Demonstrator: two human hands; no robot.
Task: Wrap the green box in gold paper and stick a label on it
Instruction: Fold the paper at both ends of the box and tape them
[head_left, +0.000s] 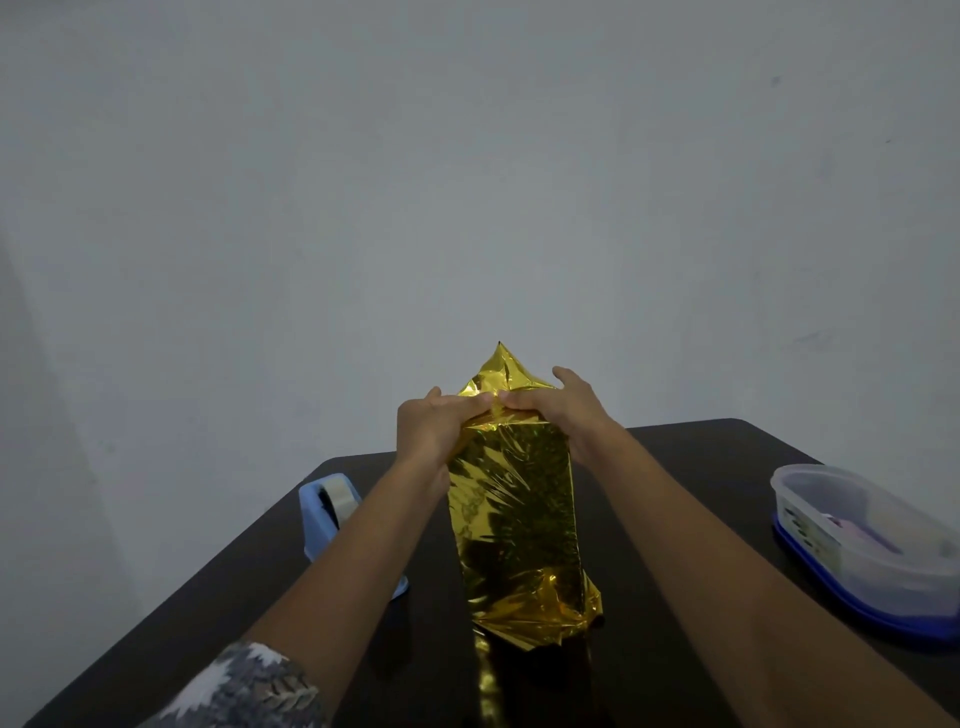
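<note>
A tall parcel covered in shiny gold paper (517, 509) stands upright on the dark table (208, 613); the green box inside is hidden by the foil. Loose gold paper rises to a point above the parcel's top. My left hand (434, 423) grips the paper at the top left edge, thumb lying along the fold. My right hand (558, 408) holds the top right edge, thumb pressing the fold beside the left thumb. Crumpled foil spreads out at the parcel's base. No label is in view.
A light blue tape dispenser (330, 514) with a clear tape roll stands left of the parcel, partly behind my left forearm. A clear plastic tub (852, 525) on a blue lid sits at the right table edge. A plain wall rises behind the table.
</note>
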